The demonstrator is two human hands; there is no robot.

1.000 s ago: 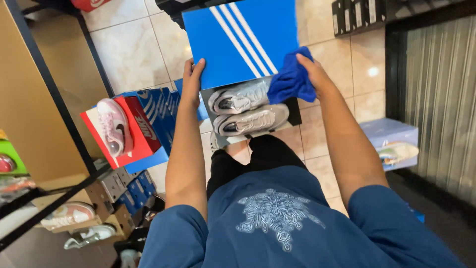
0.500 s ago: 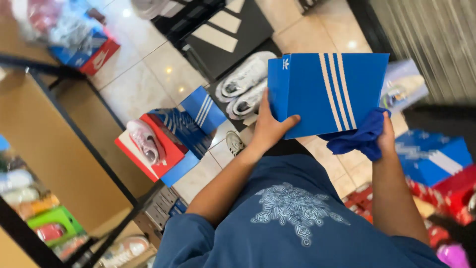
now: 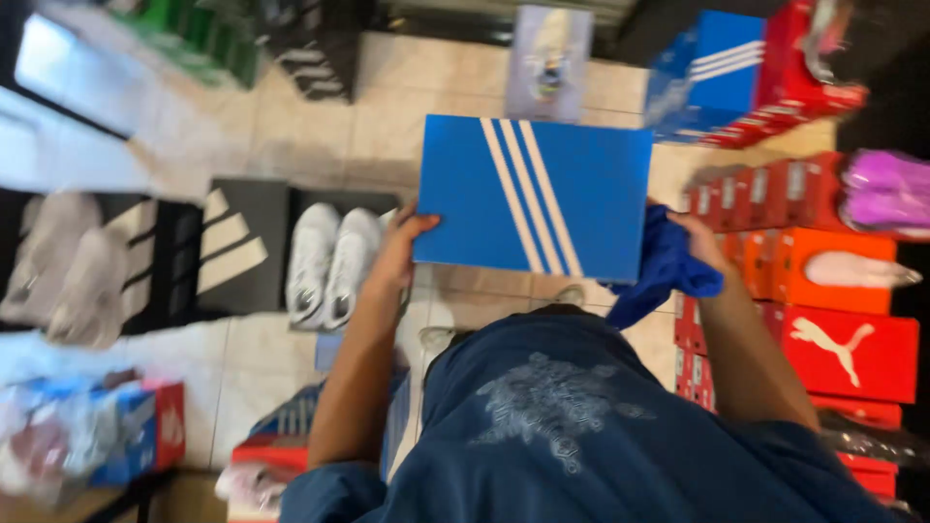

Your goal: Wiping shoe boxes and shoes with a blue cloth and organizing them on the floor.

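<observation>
I hold a blue shoe box lid [image 3: 528,194] with white diagonal stripes flat in front of me, above a tiled floor. My left hand [image 3: 400,247] grips its left edge. My right hand [image 3: 699,242] grips its right edge and also has a dark blue cloth [image 3: 662,266] bunched in it. Below the lid's left side a pair of white sneakers [image 3: 329,260] lies in an open black box [image 3: 242,247].
Stacked red and orange shoe boxes [image 3: 833,291] stand at the right, with a pink wrapped shoe [image 3: 886,189] on top. More blue and red boxes [image 3: 746,77] sit at the far right. A black shelf with pale shoes [image 3: 68,261] is at the left.
The view has swung to the right while both hands carried the blue lid along. The open box with white sneakers now lies to the left, and the red and orange stacks have come into view.
</observation>
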